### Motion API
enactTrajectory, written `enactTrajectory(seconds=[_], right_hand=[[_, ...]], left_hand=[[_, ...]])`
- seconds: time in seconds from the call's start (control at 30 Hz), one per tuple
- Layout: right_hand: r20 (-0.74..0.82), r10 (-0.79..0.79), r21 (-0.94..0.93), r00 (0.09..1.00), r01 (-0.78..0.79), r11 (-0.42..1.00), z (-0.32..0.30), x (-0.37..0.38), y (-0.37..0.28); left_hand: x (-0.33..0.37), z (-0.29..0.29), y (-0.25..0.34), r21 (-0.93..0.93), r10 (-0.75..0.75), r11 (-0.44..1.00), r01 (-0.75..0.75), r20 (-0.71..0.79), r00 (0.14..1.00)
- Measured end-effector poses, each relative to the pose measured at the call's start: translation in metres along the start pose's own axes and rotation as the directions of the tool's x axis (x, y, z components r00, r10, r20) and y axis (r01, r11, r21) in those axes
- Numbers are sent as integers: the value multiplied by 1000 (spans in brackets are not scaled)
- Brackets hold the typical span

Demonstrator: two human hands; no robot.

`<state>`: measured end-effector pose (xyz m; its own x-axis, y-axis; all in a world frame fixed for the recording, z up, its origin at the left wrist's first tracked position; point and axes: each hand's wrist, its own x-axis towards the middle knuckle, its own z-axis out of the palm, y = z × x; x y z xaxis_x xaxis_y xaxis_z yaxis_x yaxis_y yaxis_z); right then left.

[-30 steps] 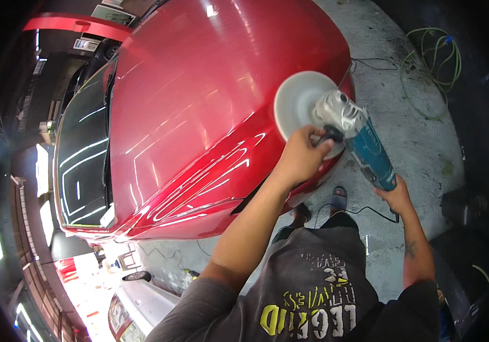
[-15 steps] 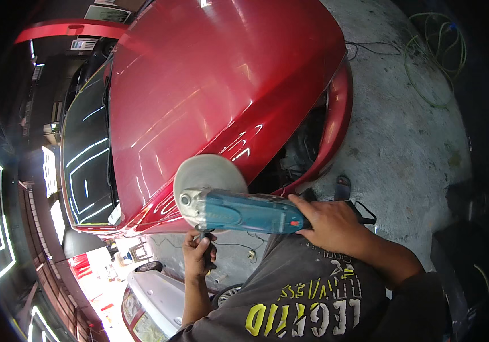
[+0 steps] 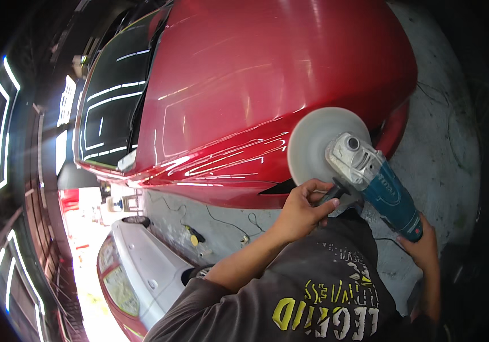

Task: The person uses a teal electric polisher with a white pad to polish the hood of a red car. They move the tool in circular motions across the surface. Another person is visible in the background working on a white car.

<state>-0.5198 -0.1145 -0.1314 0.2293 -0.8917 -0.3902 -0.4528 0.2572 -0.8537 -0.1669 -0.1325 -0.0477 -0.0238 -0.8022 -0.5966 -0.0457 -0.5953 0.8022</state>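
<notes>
A teal and silver polisher (image 3: 395,196) is held in both my hands. Its round white pad (image 3: 310,145) overlaps the front corner of the red car (image 3: 239,74), by the headlight opening; whether it presses on the paint I cannot tell. My left hand (image 3: 304,211) is closed around the black side handle (image 3: 338,191). At the rear end of the body, my right hand (image 3: 424,245) is wrapped round the grip, its fingers partly hidden. The polisher slants, head toward the car and rear end toward my right side.
A silver car (image 3: 150,273) stands behind on the left. On the grey floor (image 3: 221,222) lie black cords and a small yellow and black tool (image 3: 194,236). The red car's windscreen (image 3: 113,91) and side mirror (image 3: 127,161) are at the left. A cord (image 3: 390,240) hangs near my right hand.
The polisher has gone right along the car's front corner and swung round, its rear end now lower right. My left hand has risen with the side handle. The whole view has shifted too.
</notes>
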Motion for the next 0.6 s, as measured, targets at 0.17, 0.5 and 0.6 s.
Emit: enactTrajectory(seconds=[0.17, 0.5, 0.6], right_hand=[[132, -96, -93, 987, 108, 990, 32, 3, -37], [375, -141, -83, 916, 185, 979, 62, 10, -109], [329, -287, -124, 900, 342, 932, 63, 8, -109]], left_hand=[[-44, -55, -4, -40, -81, 996, 75, -152, 985], [-94, -130, -36, -184, -29, 983, -18, -250, 968], [-103, -130, -36, -207, 2, 976, -65, -291, 957]])
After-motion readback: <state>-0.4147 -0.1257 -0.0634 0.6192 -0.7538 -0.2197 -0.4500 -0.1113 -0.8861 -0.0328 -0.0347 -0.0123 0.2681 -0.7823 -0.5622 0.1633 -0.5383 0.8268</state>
